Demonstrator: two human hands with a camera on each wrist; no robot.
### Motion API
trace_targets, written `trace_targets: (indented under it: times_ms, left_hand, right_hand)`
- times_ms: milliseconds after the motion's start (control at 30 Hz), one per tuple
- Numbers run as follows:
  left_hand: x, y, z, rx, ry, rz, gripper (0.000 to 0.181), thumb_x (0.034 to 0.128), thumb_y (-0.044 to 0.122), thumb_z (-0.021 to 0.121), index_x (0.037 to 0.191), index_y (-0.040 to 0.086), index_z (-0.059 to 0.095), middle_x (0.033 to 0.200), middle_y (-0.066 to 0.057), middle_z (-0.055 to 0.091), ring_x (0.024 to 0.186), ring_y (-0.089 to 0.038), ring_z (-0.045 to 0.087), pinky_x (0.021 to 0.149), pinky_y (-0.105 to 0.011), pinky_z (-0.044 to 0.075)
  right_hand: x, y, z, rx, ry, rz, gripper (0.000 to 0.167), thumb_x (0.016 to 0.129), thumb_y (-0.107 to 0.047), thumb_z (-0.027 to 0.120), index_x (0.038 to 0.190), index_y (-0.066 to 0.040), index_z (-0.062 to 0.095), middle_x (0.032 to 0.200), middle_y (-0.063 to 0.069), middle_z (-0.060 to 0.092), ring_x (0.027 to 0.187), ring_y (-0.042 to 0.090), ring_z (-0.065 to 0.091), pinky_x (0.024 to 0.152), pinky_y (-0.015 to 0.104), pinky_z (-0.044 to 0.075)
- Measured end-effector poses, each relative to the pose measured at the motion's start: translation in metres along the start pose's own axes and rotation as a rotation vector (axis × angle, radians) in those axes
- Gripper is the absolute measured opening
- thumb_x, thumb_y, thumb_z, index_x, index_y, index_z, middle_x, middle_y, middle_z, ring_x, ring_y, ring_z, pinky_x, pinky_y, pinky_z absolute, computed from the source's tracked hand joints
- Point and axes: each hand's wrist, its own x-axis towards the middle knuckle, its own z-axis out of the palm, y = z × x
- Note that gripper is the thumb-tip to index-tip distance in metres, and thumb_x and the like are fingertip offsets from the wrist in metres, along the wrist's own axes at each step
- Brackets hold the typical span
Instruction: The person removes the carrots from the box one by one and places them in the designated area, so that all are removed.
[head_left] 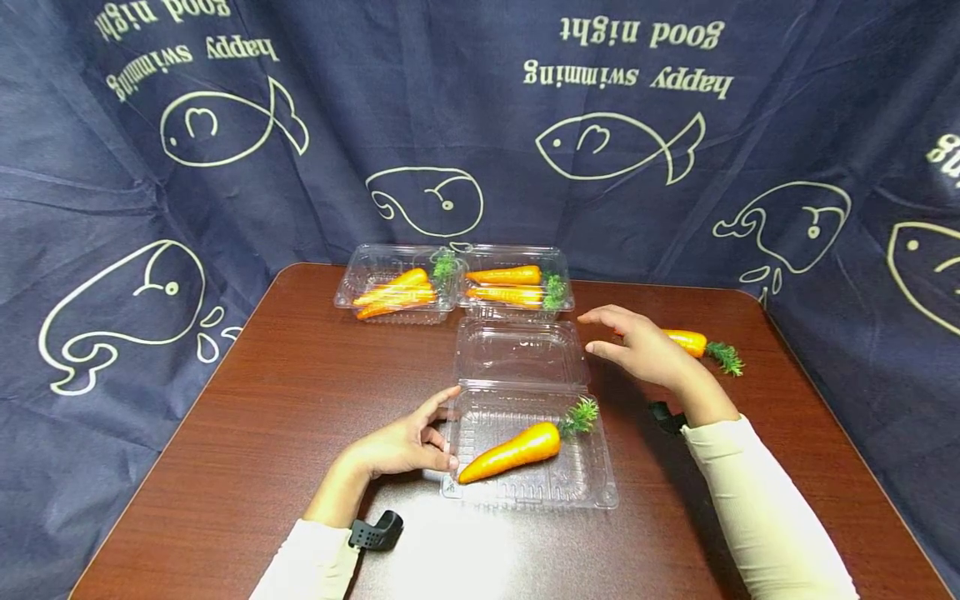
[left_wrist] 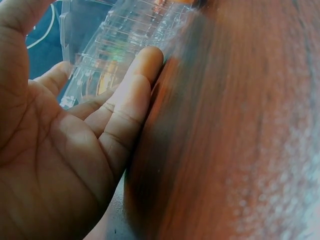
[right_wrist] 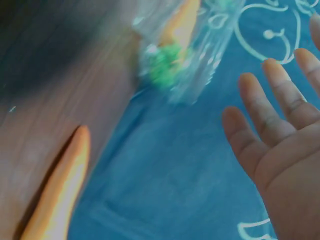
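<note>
A clear plastic box lies with its lid folded back away from the person. Inside it rests an orange carrot with a green top, lying diagonally. At the box's left side is the left hand, its fingers and thumb spread along the edge; in the left wrist view the left hand has its fingers beside the clear plastic. The right hand hangs right of the lid, fingers extended and holding nothing. Behind it a second carrot lies on the table, seen also in the right wrist view as an orange carrot.
Two closed clear boxes stand side by side at the table's far edge, the left box and the right box, each with carrots inside. A dark blue cloth with fish and whale drawings hangs around the brown table.
</note>
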Motion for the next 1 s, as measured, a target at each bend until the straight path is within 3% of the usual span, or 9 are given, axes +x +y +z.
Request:
trace_targets:
  times_ms: [167, 367, 600, 1000]
  left_hand:
    - [0.000, 0.000, 0.001, 0.003, 0.000, -0.004, 0.102, 0.0845, 0.002, 0.077, 0.159, 0.019, 0.010, 0.150, -0.026, 0.033, 0.091, -0.023, 0.061, 0.074, -0.026, 0.051]
    - [0.000, 0.000, 0.001, 0.010, 0.000, 0.001, 0.102, 0.0844, 0.003, 0.077, 0.159, 0.019, 0.010, 0.150, -0.027, 0.032, 0.090, -0.023, 0.061, 0.074, -0.026, 0.051]
    - [0.001, -0.001, 0.000, 0.020, -0.004, 0.010, 0.102, 0.0847, 0.003, 0.077, 0.159, 0.019, 0.009, 0.150, -0.026, 0.032, 0.091, -0.024, 0.062, 0.075, -0.027, 0.051]
    - [0.001, -0.001, 0.000, 0.019, 0.001, 0.002, 0.102, 0.0844, 0.004, 0.077, 0.159, 0.017, 0.009, 0.150, -0.027, 0.033, 0.090, -0.022, 0.060, 0.074, -0.026, 0.050]
  right_hand:
    - [0.003, -0.020, 0.004, 0.010, -0.030, -0.057, 0.039, 0.090, -0.009, 0.074, 0.127, -0.005, 0.062, 0.127, 0.010, 0.062, 0.121, 0.025, 0.054, 0.102, 0.044, 0.038]
    - [0.006, -0.040, 0.010, -0.005, -0.085, -0.115, 0.041, 0.090, -0.012, 0.073, 0.129, -0.006, 0.061, 0.127, 0.010, 0.061, 0.120, 0.025, 0.055, 0.102, 0.044, 0.040]
    - [0.009, -0.055, 0.019, -0.006, -0.127, -0.177, 0.042, 0.089, -0.015, 0.075, 0.129, -0.009, 0.062, 0.127, 0.005, 0.061, 0.121, 0.021, 0.055, 0.102, 0.043, 0.041]
    - [0.006, -0.078, 0.041, -0.017, -0.228, -0.270, 0.042, 0.090, -0.017, 0.075, 0.128, -0.007, 0.061, 0.125, 0.006, 0.061, 0.120, 0.021, 0.055, 0.103, 0.041, 0.041]
